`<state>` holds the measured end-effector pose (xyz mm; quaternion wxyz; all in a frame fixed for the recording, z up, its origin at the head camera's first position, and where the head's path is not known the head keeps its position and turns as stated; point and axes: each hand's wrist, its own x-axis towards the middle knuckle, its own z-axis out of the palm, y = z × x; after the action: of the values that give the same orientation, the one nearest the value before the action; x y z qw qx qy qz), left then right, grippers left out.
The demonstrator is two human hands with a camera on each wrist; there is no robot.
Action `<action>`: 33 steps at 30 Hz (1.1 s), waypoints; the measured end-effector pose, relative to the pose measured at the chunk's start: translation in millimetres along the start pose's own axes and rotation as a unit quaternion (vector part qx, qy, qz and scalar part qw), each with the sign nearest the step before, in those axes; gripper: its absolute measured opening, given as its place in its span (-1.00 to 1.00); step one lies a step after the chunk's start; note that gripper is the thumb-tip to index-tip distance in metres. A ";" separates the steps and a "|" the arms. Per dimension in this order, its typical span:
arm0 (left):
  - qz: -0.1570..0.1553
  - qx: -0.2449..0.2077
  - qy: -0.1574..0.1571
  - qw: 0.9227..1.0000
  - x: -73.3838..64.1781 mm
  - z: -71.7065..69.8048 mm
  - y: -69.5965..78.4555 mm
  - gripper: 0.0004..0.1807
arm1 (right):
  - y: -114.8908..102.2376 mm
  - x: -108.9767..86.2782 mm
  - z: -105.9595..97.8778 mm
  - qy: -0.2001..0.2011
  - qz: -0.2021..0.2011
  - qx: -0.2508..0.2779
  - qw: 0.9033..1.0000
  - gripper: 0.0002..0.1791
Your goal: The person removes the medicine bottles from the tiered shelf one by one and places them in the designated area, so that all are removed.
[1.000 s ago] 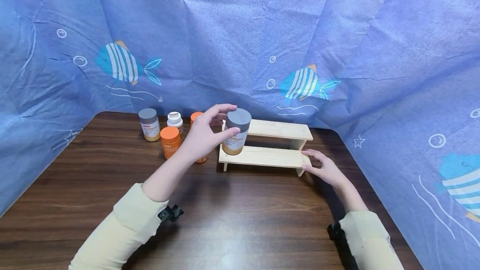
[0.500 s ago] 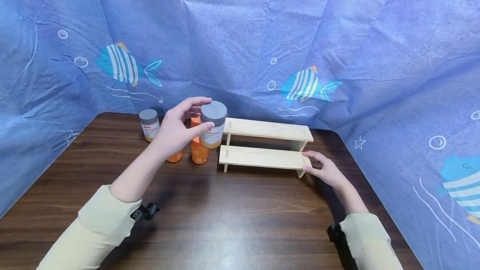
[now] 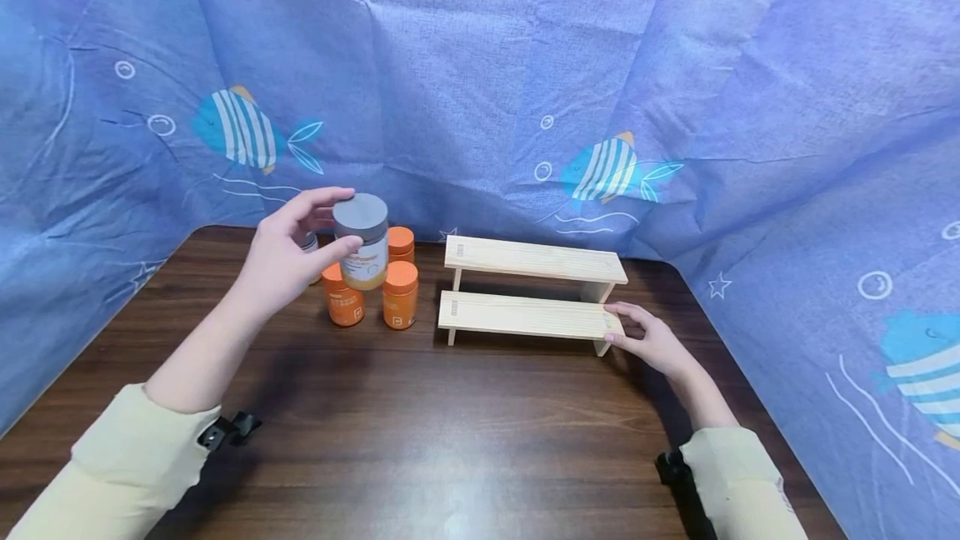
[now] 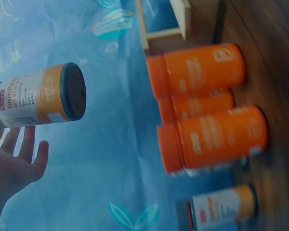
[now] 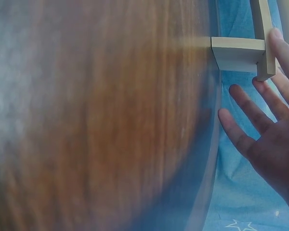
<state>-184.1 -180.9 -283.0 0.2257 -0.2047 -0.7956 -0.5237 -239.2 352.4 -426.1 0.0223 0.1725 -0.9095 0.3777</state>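
Note:
In the head view my left hand [image 3: 281,261] grips a grey-lidded supplement jar [image 3: 367,252] between thumb and fingers, raised above the table. Its white label and amber lower band show in the left wrist view. Behind and below it stand several orange bottles [image 3: 401,297]. At the right my right hand [image 3: 651,343] holds the end of the lower step of a two-tier wooden shelf [image 3: 525,314], thumb on the front edge. Seen from the right wrist, its other fingers [image 5: 253,108] spread loosely beside the shelf's end.
A second grey-lidded jar [image 4: 226,210] stands left of the orange bottles, mostly covered by my left hand in the head view. A blue fish-print curtain [image 3: 480,90] closes off the back and sides of the dark wooden table [image 3: 450,415].
My left hand has carried the jar left, from in front of the shelf's left end to over the orange bottles. The right hand stays at the shelf's end.

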 end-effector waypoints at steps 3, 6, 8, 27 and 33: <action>-0.005 0.013 0.006 1.000 -3.4 -9.2 -6.4 -0.39 | -0.7 0.1 0.4 -0.002 0.000 0.012 1.000 -0.39; -0.009 0.037 0.014 0.999 -6.0 -18.0 -13.4 -0.39 | -1.9 -0.3 -0.2 -0.003 -0.003 0.020 1.000 -0.39; -0.012 0.050 0.020 0.998 -8.0 -24.0 -18.7 -0.39 | -2.7 -0.6 -0.3 -0.002 -0.004 0.022 1.000 -0.39; -0.048 0.127 0.053 0.989 -28.9 -64.4 -80.7 -0.39 | -5.5 -1.5 -0.4 -0.004 -0.007 0.017 1.000 -0.39; -0.063 0.141 0.050 0.987 -34.9 -64.5 -93.9 -0.42 | -12.3 -2.9 -0.9 -0.006 -0.007 0.011 1.000 -0.40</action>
<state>-199.1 -278.3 -350.0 0.2584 -0.0944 -0.8604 -0.4289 -232.5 345.8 -417.6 0.0173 0.1816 -0.9043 0.3859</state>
